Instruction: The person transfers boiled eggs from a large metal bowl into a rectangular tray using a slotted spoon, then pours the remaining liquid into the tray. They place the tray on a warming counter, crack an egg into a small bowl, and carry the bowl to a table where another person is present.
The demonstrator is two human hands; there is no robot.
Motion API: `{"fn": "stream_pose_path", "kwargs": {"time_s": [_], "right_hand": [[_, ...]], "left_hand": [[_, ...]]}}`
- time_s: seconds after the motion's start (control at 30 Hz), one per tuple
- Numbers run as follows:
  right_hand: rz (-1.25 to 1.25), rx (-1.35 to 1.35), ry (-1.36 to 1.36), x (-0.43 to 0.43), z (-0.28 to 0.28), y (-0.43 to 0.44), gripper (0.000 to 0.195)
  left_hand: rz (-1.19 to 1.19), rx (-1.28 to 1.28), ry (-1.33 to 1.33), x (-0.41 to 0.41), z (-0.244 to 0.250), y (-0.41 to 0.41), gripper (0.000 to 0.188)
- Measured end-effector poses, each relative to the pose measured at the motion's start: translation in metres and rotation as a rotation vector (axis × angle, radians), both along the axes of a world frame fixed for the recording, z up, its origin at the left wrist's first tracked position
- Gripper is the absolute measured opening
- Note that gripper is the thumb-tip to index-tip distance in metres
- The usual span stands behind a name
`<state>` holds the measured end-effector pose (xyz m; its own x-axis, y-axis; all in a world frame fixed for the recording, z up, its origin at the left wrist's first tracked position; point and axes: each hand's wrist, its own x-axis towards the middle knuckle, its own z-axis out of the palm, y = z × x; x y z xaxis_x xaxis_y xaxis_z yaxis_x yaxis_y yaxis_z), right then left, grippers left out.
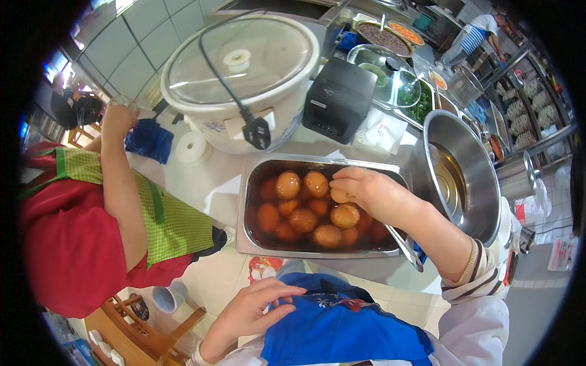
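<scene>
A rectangular stainless steel pan (242,231) full of dark brown liquid and brown eggs stands before me. My right hand (366,188) reaches over its right part, fingers closed on a pale brown egg (339,196) at the liquid's surface. Below that wrist, the metal handle of a utensil (405,249) leans over the pan's near right rim; its other end is hidden in the liquid. My left hand (262,305) is held low in front of my blue apron (339,329), its fingers apart and nothing in them.
Behind the pan stand a large lidded cooker (247,105) with a cord over it and a black box-shaped device (341,98). A deep steel bowl (485,183) holding liquid is at right. A co-worker in red (78,233) stands close at left; another person (474,39) is far back.
</scene>
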<state>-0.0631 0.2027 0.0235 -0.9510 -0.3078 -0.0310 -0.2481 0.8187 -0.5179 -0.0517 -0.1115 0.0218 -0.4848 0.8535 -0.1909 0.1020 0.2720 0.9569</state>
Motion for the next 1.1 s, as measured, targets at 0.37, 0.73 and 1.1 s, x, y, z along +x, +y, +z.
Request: {"fn": "stream_pose_path", "kwargs": {"time_s": [0.37,0.73,1.1], "right_hand": [[-0.684,0.045,0.376,0.219,0.115,0.083,0.033],[-1.246,0.258,-0.079,0.456,-0.033,0.257,0.02],[-1.219,0.044,0.21,0.411,0.038,0.182,0.054]], "left_hand": [[-0.331,-0.097,-0.004,0.029,0.017,0.085,0.029],[-0.488,-0.15,0.002,0.111,0.043,0.202,0.028],[-0.413,-0.056,-0.016,0.1,0.011,0.162,0.027]]}}
